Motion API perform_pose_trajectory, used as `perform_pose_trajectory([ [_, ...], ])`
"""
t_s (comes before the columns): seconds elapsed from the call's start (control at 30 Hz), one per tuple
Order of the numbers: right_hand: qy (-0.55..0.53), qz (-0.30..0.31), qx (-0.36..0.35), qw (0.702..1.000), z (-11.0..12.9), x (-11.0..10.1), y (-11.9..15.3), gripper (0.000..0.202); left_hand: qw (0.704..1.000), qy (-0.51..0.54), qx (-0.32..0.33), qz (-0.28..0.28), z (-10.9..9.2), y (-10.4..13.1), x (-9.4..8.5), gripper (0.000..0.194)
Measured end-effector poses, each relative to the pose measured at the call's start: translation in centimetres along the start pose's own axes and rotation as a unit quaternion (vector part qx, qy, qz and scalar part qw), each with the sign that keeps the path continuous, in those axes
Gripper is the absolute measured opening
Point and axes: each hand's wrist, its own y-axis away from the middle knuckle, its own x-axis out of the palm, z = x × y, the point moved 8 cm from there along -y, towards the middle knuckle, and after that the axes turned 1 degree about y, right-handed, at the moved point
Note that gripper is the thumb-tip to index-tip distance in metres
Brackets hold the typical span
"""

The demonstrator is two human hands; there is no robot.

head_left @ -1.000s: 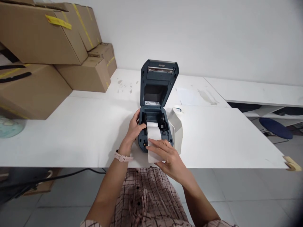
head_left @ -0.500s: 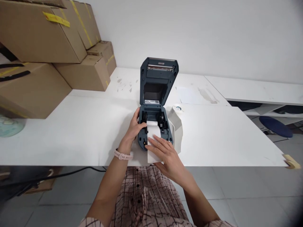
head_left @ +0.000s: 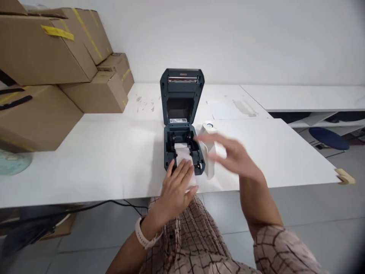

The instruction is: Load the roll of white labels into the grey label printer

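Note:
A dark blue-grey label printer [head_left: 167,146] stands near the table's front edge, its lid [head_left: 182,91] tilted up. A white paper strip [head_left: 183,152] runs out over its front. My left hand [head_left: 178,180] lies flat on this strip with its fingers stretched out, covering part of the printer's front. To the right of the printer, my right hand [head_left: 235,154] is in the air, smeared by motion, thumb and fingers apart and holding nothing. Below and behind it a paper roll [head_left: 209,127] sits beside the printer, and loose white paper [head_left: 211,167] trails forward from it.
Cardboard boxes [head_left: 37,49] are stacked at the left, with a pale green rounded object [head_left: 13,161] near them. A white sheet [head_left: 225,110] lies on the white table [head_left: 270,152] at the back. A blue stool [head_left: 329,137] stands at the right.
My left hand has moved from the printer's left side onto the paper strip. My right hand has left the strip and risen to the right. The view has shifted slightly.

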Motion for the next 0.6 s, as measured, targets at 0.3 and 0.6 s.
perform_pose_trajectory([
  [0.3, -0.119, -0.121, 0.161, 0.972, -15.8, -5.6, -17.3, 0.093, 0.999, 0.045, 0.016, -0.019, -4.1, 2.9, -0.7, 0.043],
  [0.6, -0.09, -0.132, 0.119, 0.98, -5.6, -1.0, -4.2, 0.065, 0.852, 0.215, -0.228, -0.42, 3.8, 6.5, -7.3, 0.023],
])
